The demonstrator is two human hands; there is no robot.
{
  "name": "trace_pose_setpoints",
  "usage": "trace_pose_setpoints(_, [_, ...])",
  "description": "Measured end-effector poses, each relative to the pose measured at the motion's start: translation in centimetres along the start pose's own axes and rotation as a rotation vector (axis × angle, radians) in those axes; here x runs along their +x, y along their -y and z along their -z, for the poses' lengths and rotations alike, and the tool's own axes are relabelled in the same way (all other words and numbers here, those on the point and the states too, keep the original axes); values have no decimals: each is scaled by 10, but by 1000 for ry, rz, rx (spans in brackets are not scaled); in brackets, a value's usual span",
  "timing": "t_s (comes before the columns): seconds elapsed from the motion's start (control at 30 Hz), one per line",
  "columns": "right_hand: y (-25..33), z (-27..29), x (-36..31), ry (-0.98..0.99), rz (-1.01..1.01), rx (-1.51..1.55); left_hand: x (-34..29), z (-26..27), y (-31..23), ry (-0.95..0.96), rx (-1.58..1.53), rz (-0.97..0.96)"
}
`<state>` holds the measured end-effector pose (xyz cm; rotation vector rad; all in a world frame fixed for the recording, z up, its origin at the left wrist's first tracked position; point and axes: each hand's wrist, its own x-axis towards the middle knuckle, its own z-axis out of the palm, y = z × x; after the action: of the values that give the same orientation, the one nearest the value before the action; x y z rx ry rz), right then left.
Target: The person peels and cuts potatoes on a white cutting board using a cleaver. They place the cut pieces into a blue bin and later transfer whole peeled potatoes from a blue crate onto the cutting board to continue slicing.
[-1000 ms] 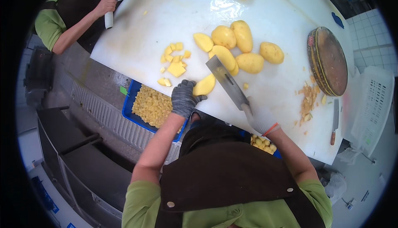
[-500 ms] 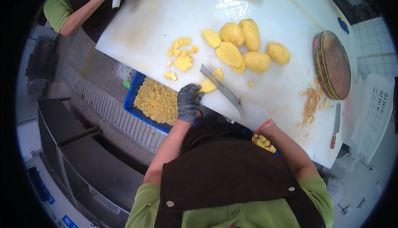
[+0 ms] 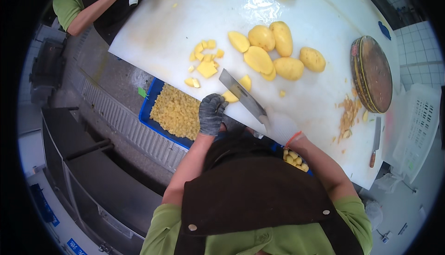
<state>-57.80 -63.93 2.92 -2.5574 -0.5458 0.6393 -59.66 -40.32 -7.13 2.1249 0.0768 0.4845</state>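
Note:
My left hand (image 3: 212, 114), in a grey glove, is closed with its fingertips on a piece of peeled potato (image 3: 230, 97) near the table's front edge. My right hand (image 3: 279, 126), in a white glove with an orange cuff, grips a broad-bladed kitchen knife (image 3: 242, 95). The blade lies across the potato, and more yellow potato (image 3: 245, 83) shows beyond it. Just ahead and to the left is a small group of potato chunks (image 3: 206, 68). Farther right sit several whole peeled potatoes (image 3: 288, 69) and a halved potato (image 3: 258, 59), cut face up.
Below the edge of the white table (image 3: 162, 46) stands a blue bin (image 3: 147, 115) of diced potato. A round chopping block (image 3: 372, 74), peel scraps (image 3: 347, 113) and another knife (image 3: 376, 139) lie at right. A co-worker's arm (image 3: 95, 11) reaches in at upper left.
The knife blade has shifted slightly left over the potato, covering more of it. My right hand has moved a little left with it. My left hand stays nearly in place.

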Motion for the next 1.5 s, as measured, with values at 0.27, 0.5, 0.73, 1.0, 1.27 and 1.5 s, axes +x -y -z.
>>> trace_pose_setpoints(0.27, [9,-2,2,-8,60,6,0,2,-6,-10,54,-78])
trace_pose_setpoints(0.5, [-14,-11,-9,-230,-9,-8,3,-11,-33,32,345,-201])
trace_pose_setpoints(0.73, [38,8,84,-112,-42,-68,75,-26,-2,59,686,-89])
trace_pose_setpoints(1.0, [93,6,143,-41,164,-215,85,0,13,37,644,-77])
trace_pose_setpoints(1.27, [143,-32,114,83,400,-173,6,71,52,-240,614,37])
trace_pose_setpoints(1.5, [147,-30,104,114,340,103,-42,146,105,-229,681,198])
